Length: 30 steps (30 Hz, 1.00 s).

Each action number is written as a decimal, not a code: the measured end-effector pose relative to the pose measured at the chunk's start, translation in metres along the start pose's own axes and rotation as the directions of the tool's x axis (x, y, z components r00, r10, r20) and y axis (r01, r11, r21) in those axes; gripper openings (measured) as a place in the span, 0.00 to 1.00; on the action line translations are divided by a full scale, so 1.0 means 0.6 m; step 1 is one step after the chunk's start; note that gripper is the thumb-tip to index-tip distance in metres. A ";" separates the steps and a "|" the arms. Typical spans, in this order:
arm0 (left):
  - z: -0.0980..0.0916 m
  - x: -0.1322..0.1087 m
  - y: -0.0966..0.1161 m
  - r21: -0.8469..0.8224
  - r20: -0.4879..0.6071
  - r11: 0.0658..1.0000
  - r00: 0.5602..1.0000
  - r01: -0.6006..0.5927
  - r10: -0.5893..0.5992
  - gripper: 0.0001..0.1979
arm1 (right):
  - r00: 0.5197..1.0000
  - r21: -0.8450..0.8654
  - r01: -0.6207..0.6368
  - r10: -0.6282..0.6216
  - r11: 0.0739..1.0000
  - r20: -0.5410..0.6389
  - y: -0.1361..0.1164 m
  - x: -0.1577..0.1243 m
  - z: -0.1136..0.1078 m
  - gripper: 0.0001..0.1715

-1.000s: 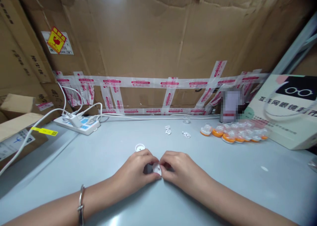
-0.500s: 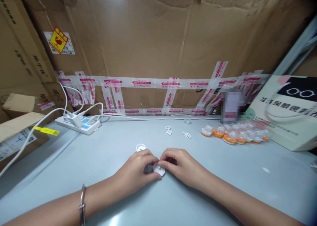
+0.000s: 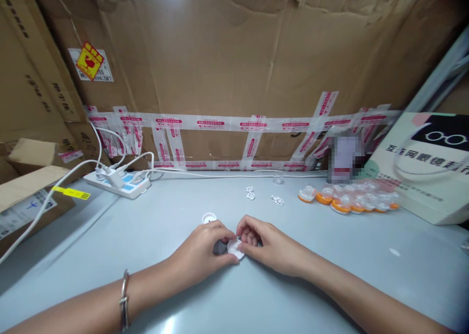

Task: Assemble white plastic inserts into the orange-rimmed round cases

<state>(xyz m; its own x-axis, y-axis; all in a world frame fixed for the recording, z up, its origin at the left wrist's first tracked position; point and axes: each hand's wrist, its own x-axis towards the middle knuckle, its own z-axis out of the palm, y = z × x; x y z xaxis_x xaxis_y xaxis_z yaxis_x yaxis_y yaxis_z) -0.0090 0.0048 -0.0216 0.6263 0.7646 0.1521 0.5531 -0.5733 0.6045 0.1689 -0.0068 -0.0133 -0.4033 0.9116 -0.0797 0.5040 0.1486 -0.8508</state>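
Note:
Between my two hands is a small white round plastic piece (image 3: 235,249), partly covered by fingers. My left hand (image 3: 207,243) is closed on its left side, with thumb and index finger gripping the rim. My right hand (image 3: 267,243) is at the opposite edge, its thumb on the piece and its index finger curled above. Whether something tiny sits in the right fingertips is hard to see. Just behind my left hand lies a white ring-shaped cup (image 3: 209,218). Farther back are small white cut-out parts (image 3: 250,196) and a white perforated part (image 3: 277,200).
Several orange-and-clear round cases (image 3: 340,205) cluster at the back right beside a printed paper bag (image 3: 425,177). A clear small cup (image 3: 278,179) stands near the cable. A power strip (image 3: 128,186) with cords is back left, near an opened carton (image 3: 32,202). Large cardboard (image 3: 220,55) walls the back.
My right index finger has lifted and curled back from the white round piece, while the thumb stays on it. The left hand keeps its grip.

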 end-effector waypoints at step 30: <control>-0.015 0.006 0.007 -0.173 -0.254 0.977 0.964 -0.123 0.076 0.05 | 0.998 0.806 -0.035 0.069 0.590 -0.007 0.007 -0.002 0.016 0.25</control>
<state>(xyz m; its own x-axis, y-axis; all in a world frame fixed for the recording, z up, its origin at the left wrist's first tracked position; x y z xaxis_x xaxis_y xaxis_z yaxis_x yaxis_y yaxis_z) -0.0096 0.0077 -0.0115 0.5065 0.7682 0.3915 0.3682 -0.6033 0.7075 0.1640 -0.0111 -0.0217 -0.3621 0.9224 -0.1345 -0.3043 -0.2534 -0.9183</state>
